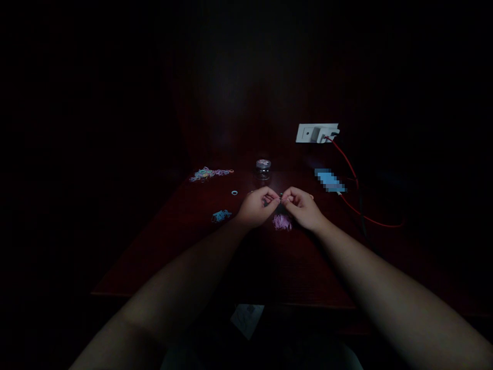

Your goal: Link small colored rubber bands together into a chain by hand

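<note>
bare forearms (185, 280) stretch over the dark red wooden worktop (162, 236); left hand (256, 208) and right hand (304, 209), each grip pinched closed, hold a thin, indistinct strand (281, 199) between them, just beyond loose purple bands (282, 222); a clear round lidded jar (263, 170) stands behind.

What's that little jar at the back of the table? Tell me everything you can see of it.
The jar is small, round and squat, and looks like clear plastic or glass. A pale, pinkish-patterned lid appears to be on. It stands upright on the dark red table, beyond the left hand and the right hand, touched by neither. It is too dark to tell what, if anything, is inside.
</note>
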The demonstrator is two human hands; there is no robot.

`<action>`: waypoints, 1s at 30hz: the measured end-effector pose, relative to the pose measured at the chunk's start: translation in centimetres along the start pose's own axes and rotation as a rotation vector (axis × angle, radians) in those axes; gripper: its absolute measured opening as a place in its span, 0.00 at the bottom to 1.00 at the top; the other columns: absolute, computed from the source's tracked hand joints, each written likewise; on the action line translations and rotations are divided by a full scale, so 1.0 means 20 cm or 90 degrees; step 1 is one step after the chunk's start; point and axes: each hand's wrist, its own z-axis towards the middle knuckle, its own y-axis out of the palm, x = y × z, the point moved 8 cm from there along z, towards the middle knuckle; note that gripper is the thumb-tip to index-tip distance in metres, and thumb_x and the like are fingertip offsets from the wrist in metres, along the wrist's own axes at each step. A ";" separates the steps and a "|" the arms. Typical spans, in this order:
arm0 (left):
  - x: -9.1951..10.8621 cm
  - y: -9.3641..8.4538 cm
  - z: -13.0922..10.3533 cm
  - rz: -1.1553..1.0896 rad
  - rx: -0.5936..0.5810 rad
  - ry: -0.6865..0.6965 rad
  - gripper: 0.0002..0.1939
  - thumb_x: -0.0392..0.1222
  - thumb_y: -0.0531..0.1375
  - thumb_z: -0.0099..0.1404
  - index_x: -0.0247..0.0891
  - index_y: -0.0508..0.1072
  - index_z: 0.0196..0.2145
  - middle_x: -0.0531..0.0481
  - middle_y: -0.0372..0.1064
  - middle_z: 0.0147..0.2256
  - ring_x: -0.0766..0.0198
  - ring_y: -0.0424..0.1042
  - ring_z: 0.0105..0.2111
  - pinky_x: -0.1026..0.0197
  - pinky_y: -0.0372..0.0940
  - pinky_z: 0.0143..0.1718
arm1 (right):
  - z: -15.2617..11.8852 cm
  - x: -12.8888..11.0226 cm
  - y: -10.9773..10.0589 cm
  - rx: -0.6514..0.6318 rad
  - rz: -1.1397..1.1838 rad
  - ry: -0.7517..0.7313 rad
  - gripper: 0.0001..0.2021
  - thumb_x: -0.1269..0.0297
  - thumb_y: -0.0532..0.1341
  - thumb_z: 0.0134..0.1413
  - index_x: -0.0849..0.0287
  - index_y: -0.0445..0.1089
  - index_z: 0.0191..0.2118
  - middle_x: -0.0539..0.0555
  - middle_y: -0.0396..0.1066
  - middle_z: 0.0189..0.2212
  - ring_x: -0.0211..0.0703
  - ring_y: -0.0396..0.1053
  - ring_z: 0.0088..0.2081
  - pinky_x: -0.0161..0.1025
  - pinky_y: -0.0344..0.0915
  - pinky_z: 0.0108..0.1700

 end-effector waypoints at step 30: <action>-0.01 -0.01 0.00 0.000 0.002 -0.009 0.05 0.39 0.58 0.60 0.36 0.70 0.30 0.52 0.69 0.28 0.69 0.66 0.27 0.66 0.62 0.30 | 0.00 -0.01 -0.01 0.015 -0.007 0.007 0.07 0.62 0.57 0.52 0.60 0.63 0.28 0.44 0.55 0.16 0.31 0.51 0.19 0.33 0.47 0.23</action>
